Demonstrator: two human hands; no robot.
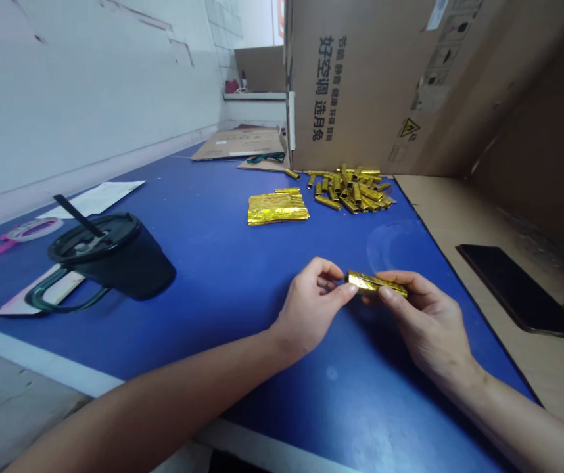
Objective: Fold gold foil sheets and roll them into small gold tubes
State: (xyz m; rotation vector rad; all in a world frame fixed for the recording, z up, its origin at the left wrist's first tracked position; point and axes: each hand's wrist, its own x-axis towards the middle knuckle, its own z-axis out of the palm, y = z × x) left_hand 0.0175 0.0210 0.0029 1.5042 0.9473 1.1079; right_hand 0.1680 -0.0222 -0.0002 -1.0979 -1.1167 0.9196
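Note:
A shiny gold foil tube (368, 283) is held between both hands, just above the blue tabletop (223, 276). My left hand (314, 305) pinches its left end with thumb and fingers. Around the right part of the tube, my right hand (427, 315) is closed, thumb on the near side and fingers on the far side. Further back lies a flat stack of gold foil pieces (278, 208). To the right of that stack is a loose heap of rolled gold tubes (353, 190).
A dark lidded mug (124, 256) with a straw stands at left, near a roll of tape (35, 228) and white paper (97, 199). A big cardboard box (371, 85) rises behind the heap. At right, a black phone-like slab (521, 289) lies on cardboard.

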